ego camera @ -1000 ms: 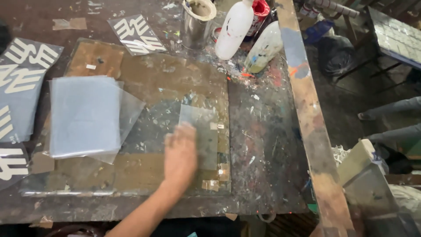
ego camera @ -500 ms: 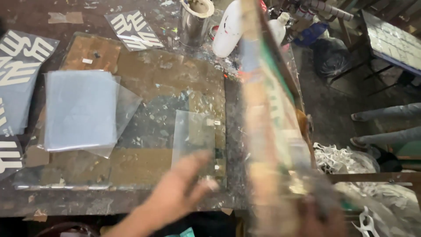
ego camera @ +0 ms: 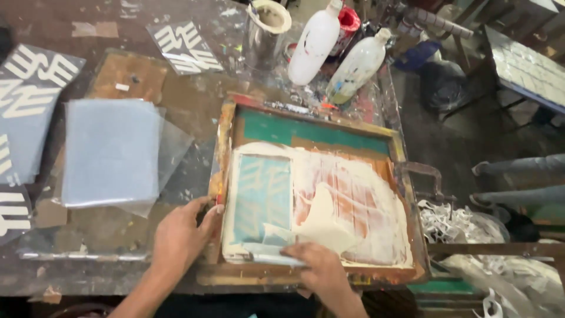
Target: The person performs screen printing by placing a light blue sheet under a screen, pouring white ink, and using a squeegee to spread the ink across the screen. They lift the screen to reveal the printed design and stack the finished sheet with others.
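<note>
A stained, paint-spattered worktable (ego camera: 118, 35) fills most of the view. On its right half lies a wooden screen-printing frame (ego camera: 321, 194), flat, its rim smeared with orange, yellow and red. Inside the rim the mesh is teal green along the top, brownish in the middle, and covered over most of the lower part with thick cream-white ink (ego camera: 359, 200). At the left of the mesh a teal rectangle shows a pale stencil design (ego camera: 262, 197) of angular strokes.

Left of the frame sits a stack of clear plastic sheets (ego camera: 112, 153), slightly fanned at the lower right corner. Dark printed sheets (ego camera: 29, 100) with white angular marks lie at the far left edge, and another one (ego camera: 182, 47) lies at the top of the table.

Behind the frame stand a metal can (ego camera: 266, 32), a white plastic bottle (ego camera: 315, 44), a second smeared bottle (ego camera: 356, 68) and a red-lidded jar (ego camera: 347, 20).

The left hand (ego camera: 182, 235) grips the frame's lower left edge, fingers curled against the wood. The right hand (ego camera: 318, 271) rests on the bottom of the mesh, fingers closed on a pale squeegee (ego camera: 276, 254) lying in the ink.
</note>
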